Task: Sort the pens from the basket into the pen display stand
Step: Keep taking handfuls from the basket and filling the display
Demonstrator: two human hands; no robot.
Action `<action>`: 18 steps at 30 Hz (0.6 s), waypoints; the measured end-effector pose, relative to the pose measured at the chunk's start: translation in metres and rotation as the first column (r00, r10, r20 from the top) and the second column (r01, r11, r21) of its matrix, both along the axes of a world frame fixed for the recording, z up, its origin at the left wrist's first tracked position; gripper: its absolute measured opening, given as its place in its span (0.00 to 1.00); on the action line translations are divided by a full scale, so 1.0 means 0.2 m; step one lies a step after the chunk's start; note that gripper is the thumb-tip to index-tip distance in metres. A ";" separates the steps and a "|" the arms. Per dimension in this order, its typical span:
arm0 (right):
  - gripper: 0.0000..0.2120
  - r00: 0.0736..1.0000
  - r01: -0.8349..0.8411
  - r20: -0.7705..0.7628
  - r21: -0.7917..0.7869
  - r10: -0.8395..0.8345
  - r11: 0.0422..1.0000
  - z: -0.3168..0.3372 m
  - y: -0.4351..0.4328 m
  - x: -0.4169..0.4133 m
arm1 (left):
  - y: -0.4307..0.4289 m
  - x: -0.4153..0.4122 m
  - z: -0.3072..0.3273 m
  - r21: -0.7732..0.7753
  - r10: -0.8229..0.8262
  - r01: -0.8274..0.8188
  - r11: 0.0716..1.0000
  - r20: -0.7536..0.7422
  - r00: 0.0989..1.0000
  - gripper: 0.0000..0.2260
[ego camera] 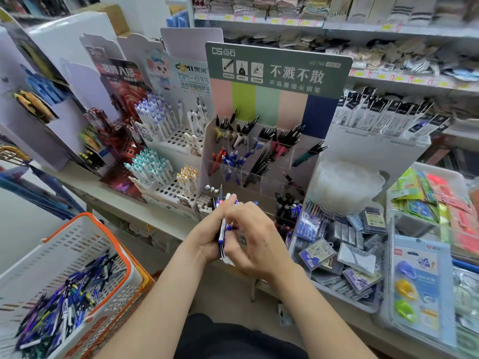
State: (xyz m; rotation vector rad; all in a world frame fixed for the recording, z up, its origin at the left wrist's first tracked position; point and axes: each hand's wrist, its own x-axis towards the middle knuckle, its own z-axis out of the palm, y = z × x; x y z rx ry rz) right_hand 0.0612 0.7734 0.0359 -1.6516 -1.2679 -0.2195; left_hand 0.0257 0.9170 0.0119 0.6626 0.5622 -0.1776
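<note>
Shelves (388, 29) of folded goods fill the back wall above a long counter (77, 185). On it the pen display stand (278, 73), green-headed with clear compartments partly filled with black, blue and red pens, is hemmed in by white perforated stands (178, 141) just beside it on the left and a tray of small boxes (344, 255) on the right. The basket (114, 237), orange-rimmed, sits low at the left, well apart from the stand, with loose pens (70, 304) heaped inside. In front of the stand's lowest compartments, hiding part of them, the left hand (204, 237) has its fingers curled round a bundle of pens (222, 234); the right hand (256, 242) closes bent fingers on the same bundle, whether on one pen I cannot tell
</note>
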 end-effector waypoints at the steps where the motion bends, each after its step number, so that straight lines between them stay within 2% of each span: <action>1: 0.06 0.999 -0.034 0.016 -0.018 0.034 0.999 -0.01 0.00 0.00 | 0.00 0.00 0.00 -0.004 -0.006 0.006 1.000 -0.006 1.000 0.15; 2: 0.05 0.998 -0.059 0.022 -0.039 0.060 0.997 -0.02 0.00 0.01 | 0.01 0.00 -0.02 0.033 -0.007 0.007 0.999 -0.021 1.000 0.13; 5: 0.06 0.997 -0.083 -0.008 -0.061 0.083 0.995 -0.04 -0.01 0.01 | 0.03 -0.01 -0.03 0.132 -0.012 0.012 0.991 0.000 1.000 0.17; 8: 0.06 0.969 0.044 -0.243 0.018 -0.038 0.999 -0.02 0.00 0.02 | 0.00 -0.03 -0.01 0.319 -0.024 0.018 0.948 0.015 1.000 0.13; 9: 0.07 0.943 0.132 -0.310 0.009 -0.123 0.991 -0.01 0.01 0.03 | -0.01 -0.03 0.01 0.409 -0.060 0.054 0.911 0.000 0.998 0.11; 11: 0.11 0.868 0.261 -0.407 -0.113 -0.285 0.959 -0.01 0.03 0.08 | -0.04 -0.04 0.03 0.523 -0.143 0.137 0.841 -0.028 0.989 0.09; 14: 0.18 0.689 0.181 -0.621 -0.353 -0.374 0.918 -0.02 0.05 0.17 | -0.07 -0.06 0.07 0.561 -0.231 0.210 0.801 -0.034 0.972 0.08; 15: 0.17 0.640 0.139 -0.673 -0.373 -0.371 0.917 -0.03 0.06 0.18 | -0.07 -0.06 0.07 0.571 -0.250 0.222 0.791 -0.029 0.968 0.07; 18: 0.07 0.568 0.096 -0.745 -0.362 -0.349 0.927 -0.04 0.05 0.18 | -0.08 -0.08 0.06 0.530 -0.274 0.240 0.813 -0.014 0.962 0.07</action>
